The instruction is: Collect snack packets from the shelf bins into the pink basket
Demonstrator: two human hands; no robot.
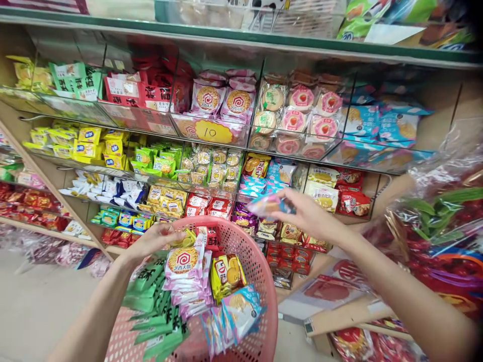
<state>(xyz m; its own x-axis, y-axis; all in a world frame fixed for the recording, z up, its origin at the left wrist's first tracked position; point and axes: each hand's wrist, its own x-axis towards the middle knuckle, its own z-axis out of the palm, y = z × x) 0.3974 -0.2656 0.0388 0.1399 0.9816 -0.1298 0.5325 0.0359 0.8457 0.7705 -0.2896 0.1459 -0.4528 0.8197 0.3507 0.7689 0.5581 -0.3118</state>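
A pink perforated plastic basket [268,281] stands in front of the shelves, loaded with wrapped snacks. Over its far left rim, my left hand [156,240] has its fingers closed on a small yellow snack packet [184,238]. My right hand [307,213] is raised beyond the basket, before the shelves, pinching a blurred pink-and-blue snack packet [270,205]. Inside the basket lie green packets [154,296], pink-and-white round biscuit packets [184,264], a red packet [208,236], a yellow-and-brown biscuit packet [227,275] and blue biscuit packets [239,311].
Tiered shelves with clear dividers hold many wrapped snacks, with a yellow price tag [210,132] on the upper tier. Blue packets [281,172] fill a compartment near my right hand. Clear plastic wrapping [441,171] and a wooden ledge [347,319] stand at the right.
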